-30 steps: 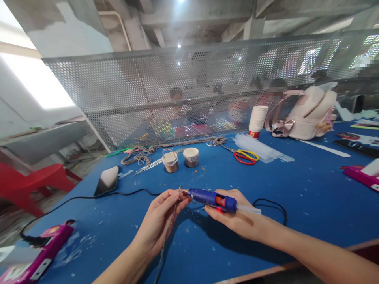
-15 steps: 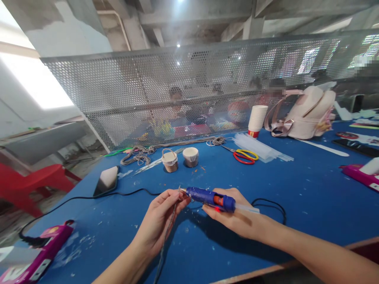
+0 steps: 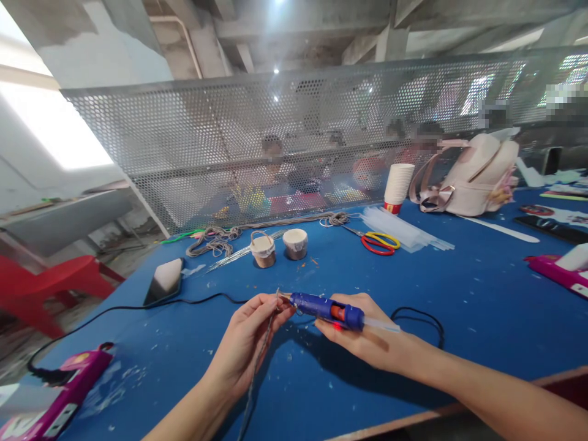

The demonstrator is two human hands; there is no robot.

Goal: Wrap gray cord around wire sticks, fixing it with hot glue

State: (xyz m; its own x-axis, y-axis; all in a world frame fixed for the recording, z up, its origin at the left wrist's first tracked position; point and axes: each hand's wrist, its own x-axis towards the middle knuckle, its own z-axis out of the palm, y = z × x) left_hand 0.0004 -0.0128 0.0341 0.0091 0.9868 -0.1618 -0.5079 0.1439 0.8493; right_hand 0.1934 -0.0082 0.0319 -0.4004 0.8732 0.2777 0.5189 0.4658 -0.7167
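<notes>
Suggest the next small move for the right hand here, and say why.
Probably the right hand should ease the blue glue gun slightly back: its nozzle sits right beside where the left hand pinches the grey cord, a red light glows under the gun, and the tip may be hot.

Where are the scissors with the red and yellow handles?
In the head view, the scissors lie right of centre on the blue table, beside the pale see-through strips and farther back than the right hand.
</notes>
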